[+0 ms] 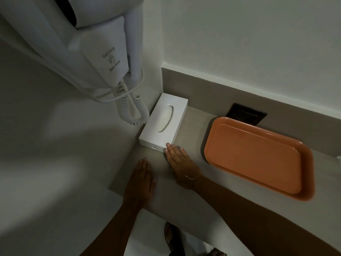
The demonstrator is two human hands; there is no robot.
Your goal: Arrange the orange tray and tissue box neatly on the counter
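Note:
A white tissue box (164, 122) with an oval slot lies in the left back corner of the grey counter (191, 130), close to the side wall. My right hand (180, 163) lies flat on the counter, and its fingertips touch the box's near right corner. My left hand (141, 177) rests flat on the counter near the left front edge, apart from the box, holding nothing. The orange tray (258, 157) lies empty to the right, slightly askew to the back wall.
A wall-hung white hair dryer (103, 58) with a coiled cord (132, 111) hangs just left of the box. A dark socket plate (246, 113) sits on the grey backsplash behind the tray. A sandalled foot (172, 237) shows on the floor below the counter edge.

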